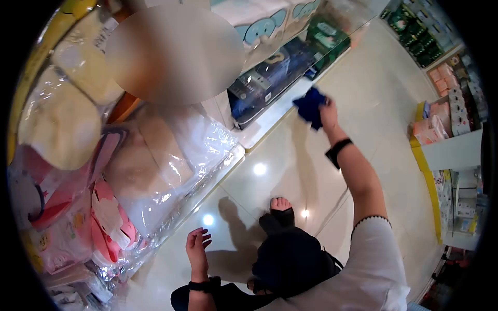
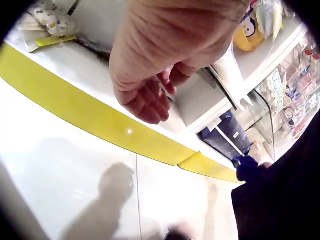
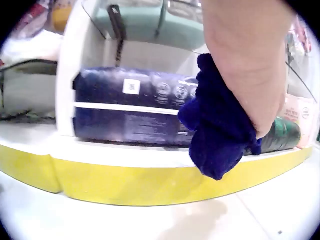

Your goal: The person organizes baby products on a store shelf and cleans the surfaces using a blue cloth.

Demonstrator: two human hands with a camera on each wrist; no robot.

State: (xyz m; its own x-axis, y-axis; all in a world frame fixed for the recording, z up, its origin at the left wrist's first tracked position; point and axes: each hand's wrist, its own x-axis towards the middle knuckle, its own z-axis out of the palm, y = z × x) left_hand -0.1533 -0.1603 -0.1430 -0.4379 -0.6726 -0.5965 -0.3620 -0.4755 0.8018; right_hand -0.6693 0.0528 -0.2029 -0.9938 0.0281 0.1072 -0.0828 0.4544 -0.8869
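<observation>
My right hand (image 1: 328, 114) grips a crumpled dark blue cloth (image 1: 310, 107), held out in front of the low shelf. In the right wrist view the cloth (image 3: 218, 125) bunches below the hand and overlaps a dark blue package (image 3: 131, 104) on that shelf. My left hand (image 1: 197, 241) hangs over the floor with its fingers loosely bent and nothing in them. The left wrist view has this hand (image 2: 165, 65) in front of the white shelf base with its yellow edge strip (image 2: 100, 120).
Plastic-wrapped goods (image 1: 150, 160) and pink slippers (image 1: 110, 223) fill the shelf at left. A green package (image 1: 327, 39) lies farther along the bottom shelf. Another stocked display with a yellow edge (image 1: 428, 192) stands at right. Glossy floor tiles (image 1: 270, 155) lie between them.
</observation>
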